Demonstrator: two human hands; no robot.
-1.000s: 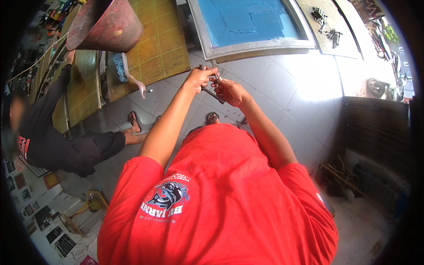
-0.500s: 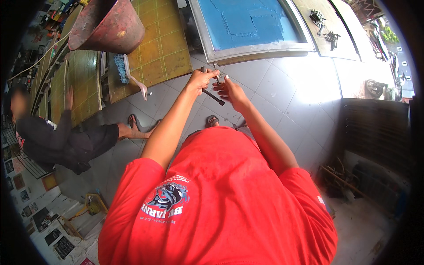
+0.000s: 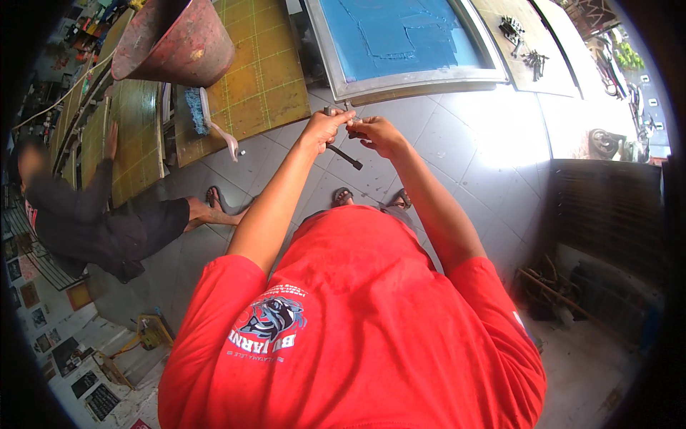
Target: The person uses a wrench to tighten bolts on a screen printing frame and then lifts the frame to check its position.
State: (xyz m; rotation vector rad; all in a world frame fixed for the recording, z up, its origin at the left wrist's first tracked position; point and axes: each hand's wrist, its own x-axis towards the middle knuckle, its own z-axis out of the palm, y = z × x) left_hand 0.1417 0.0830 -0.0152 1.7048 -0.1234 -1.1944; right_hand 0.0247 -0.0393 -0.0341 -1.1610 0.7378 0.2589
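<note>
Both hands meet out in front of the person, above the grey tiled floor and just short of the near edge of a metal-framed screen with a blue panel that lies flat ahead. The left hand is curled closed around a dark, slender tool whose handle slants down and to the right out of the fist. The right hand is bent with its fingertips pinched together at the top of that tool, where a small grey metal part shows between the two hands, too small to make out. The tool is held in the air, touching neither the floor nor the frame, though its upper end sits very close to the frame's near rail. Judging from this, the work looks to be in its fiddly middle stretch: something is being fitted or adjusted at the tool's head, and nothing yet appears to be applied to the frame itself. To the left, yellow-green gridded mats lie on the floor with a blue-bristled brush at their edge and a reddish bucket beyond. Another person in dark clothing sits on the floor further left, a hand laid on a mat.
</note>
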